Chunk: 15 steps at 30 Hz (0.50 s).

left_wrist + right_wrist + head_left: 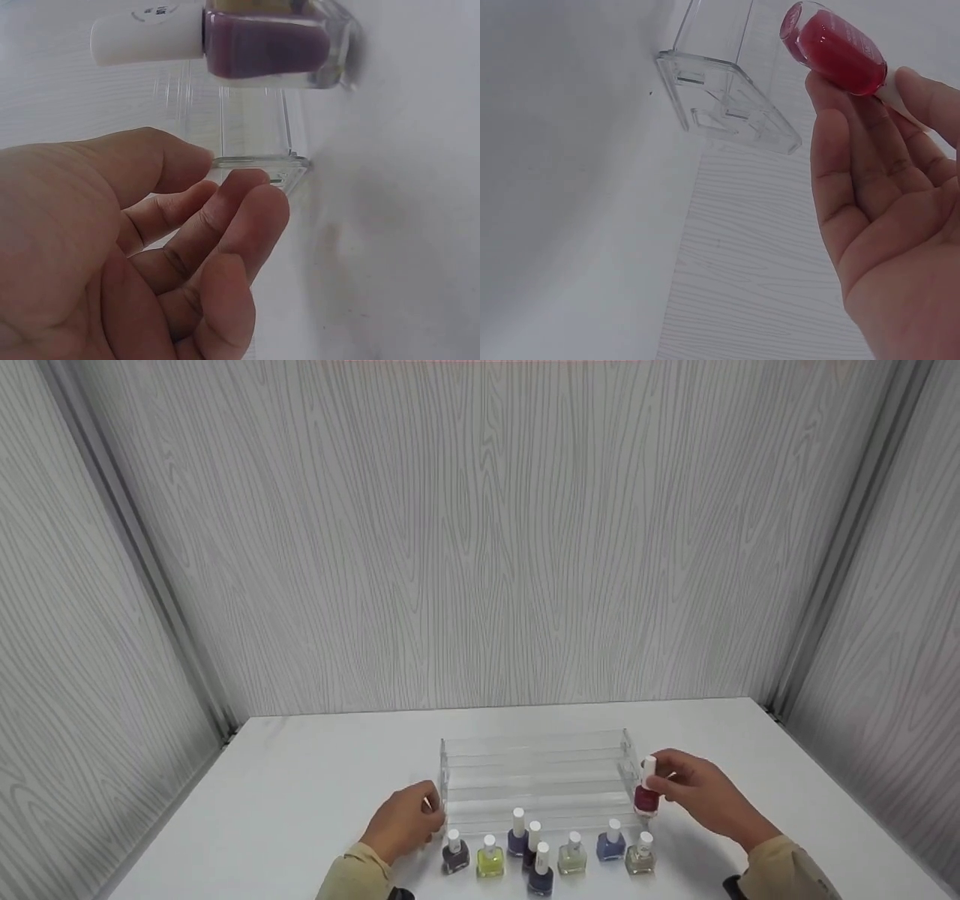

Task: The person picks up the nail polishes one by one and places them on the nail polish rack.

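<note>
My right hand (701, 793) pinches a red nail polish bottle (646, 800) by its white cap, holding it beside the right end of a clear stepped display rack (536, 793). In the right wrist view the red nail polish bottle (840, 51) has its cap between thumb and fingers. At the rack's other end, my left hand (405, 819) has its thumb and bent fingertips at the side panel (262, 160), seemingly gripping its edge. Close to that hand stands a dark purple-grey nail polish bottle (455, 856), which looms large at the top of the left wrist view.
Before the rack stand several more white-capped bottles: yellow (490, 861), violet-blue (517, 841), a partly hidden dark one (530, 858), navy (541, 880), pale clear (572, 859), blue (611, 847) and beige (641, 860). Wood-grain panels (480, 547) enclose the white table (315, 780).
</note>
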Each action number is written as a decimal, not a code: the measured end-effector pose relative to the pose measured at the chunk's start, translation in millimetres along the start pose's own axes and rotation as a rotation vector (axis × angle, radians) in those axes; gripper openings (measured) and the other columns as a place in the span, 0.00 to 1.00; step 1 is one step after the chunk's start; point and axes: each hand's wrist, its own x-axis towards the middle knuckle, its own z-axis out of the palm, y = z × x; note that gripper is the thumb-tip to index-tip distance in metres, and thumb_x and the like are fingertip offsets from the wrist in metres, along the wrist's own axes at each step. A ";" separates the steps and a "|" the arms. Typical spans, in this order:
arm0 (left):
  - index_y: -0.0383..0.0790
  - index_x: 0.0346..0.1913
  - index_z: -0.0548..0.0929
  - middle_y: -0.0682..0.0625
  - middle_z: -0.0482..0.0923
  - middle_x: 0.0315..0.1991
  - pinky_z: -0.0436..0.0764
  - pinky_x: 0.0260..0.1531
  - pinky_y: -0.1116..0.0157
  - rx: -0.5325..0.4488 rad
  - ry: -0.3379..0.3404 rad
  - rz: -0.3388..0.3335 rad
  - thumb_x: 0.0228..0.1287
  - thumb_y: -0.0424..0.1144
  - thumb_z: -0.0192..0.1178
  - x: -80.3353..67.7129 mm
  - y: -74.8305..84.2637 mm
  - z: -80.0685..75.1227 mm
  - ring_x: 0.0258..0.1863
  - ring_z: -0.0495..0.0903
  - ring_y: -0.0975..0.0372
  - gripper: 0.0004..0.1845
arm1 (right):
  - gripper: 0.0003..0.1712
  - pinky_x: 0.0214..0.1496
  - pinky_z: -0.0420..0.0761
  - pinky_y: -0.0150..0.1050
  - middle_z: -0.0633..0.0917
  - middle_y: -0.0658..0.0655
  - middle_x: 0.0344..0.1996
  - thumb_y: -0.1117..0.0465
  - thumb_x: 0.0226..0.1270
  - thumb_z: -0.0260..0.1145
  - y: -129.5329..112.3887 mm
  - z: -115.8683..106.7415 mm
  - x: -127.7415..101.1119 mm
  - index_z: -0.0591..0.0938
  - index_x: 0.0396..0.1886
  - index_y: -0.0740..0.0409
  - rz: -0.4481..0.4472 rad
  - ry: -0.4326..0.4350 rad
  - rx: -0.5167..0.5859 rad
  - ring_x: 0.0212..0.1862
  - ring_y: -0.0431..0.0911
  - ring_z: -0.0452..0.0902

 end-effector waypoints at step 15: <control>0.45 0.35 0.75 0.53 0.78 0.24 0.72 0.24 0.63 -0.015 -0.006 -0.015 0.69 0.36 0.63 0.8 -1.7 0.3 0.23 0.79 0.62 0.06 | 0.15 0.51 0.83 0.50 0.86 0.49 0.39 0.52 0.73 0.69 -3.5 5.1 20.6 0.82 0.50 0.55 -0.035 -0.043 -0.100 0.47 0.47 0.85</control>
